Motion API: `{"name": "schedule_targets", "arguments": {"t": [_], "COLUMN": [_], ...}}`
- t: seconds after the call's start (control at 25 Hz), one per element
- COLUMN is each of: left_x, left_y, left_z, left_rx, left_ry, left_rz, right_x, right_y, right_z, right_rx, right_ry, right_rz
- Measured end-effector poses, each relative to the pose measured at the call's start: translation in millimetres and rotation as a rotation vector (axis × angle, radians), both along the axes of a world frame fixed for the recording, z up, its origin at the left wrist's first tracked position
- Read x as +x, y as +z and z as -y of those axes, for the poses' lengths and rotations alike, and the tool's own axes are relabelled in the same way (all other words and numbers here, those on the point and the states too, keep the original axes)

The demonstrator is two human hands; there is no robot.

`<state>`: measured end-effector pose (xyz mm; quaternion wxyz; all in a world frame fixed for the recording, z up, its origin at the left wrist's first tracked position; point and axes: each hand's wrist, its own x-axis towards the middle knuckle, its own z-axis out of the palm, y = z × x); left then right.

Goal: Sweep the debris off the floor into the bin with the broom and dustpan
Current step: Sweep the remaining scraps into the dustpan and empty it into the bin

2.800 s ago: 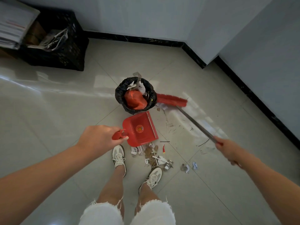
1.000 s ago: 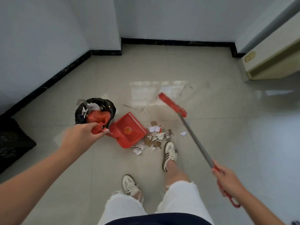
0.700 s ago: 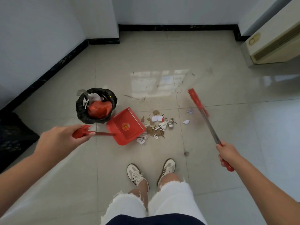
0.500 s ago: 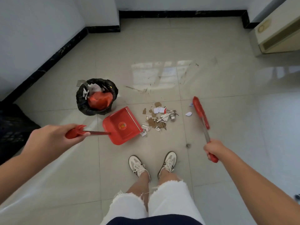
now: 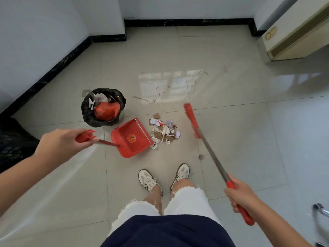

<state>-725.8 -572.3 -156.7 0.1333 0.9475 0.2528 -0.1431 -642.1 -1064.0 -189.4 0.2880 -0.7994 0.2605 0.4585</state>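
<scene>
A pile of paper and cardboard debris (image 5: 164,132) lies on the tiled floor in front of my feet. My left hand (image 5: 62,145) grips the handle of a red dustpan (image 5: 130,138), whose open lip touches the left edge of the pile. My right hand (image 5: 243,195) holds the red grip of a broom (image 5: 191,120); its red brush head stands just right of the pile. A small bin (image 5: 103,106) with a black liner, holding white scraps and a red bag, stands behind the dustpan on the left.
A small dark bit (image 5: 201,157) lies on the floor right of my shoes. A black crate (image 5: 12,141) is at the left edge, a cream unit (image 5: 293,36) at the upper right, and a metal chair foot (image 5: 320,209) at the lower right. Walls with black skirting close the far side.
I have turned so the bin now sits on my left. The dustpan has come down flat beside the pile, and the broom head has swung to the pile's right side.
</scene>
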Motion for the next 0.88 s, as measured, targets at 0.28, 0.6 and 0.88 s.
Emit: {"name": "schedule_targets", "arguments": {"t": [0.28,0.6,0.88], "left_x": [-61.6,-56.1,-50.3], "left_y": [-9.8,24.1,-19.3], "left_z": [-86.0,-39.6,-17.8], "left_rx": [-0.096,-0.046,0.037], "left_ry": [0.122,0.055,-0.164], "left_rz": [0.047,0.035,-0.005], "right_x": [-19.1,-23.0,-11.7], "right_y": [6.0,-75.8,-92.8], "right_z": [57.9,-29.8,-129.2], "right_rx": [-0.178,0.027,0.062], "right_ry": [-0.149,-0.523,-0.236], "right_rz": [-0.082,-0.203,-0.192]}}
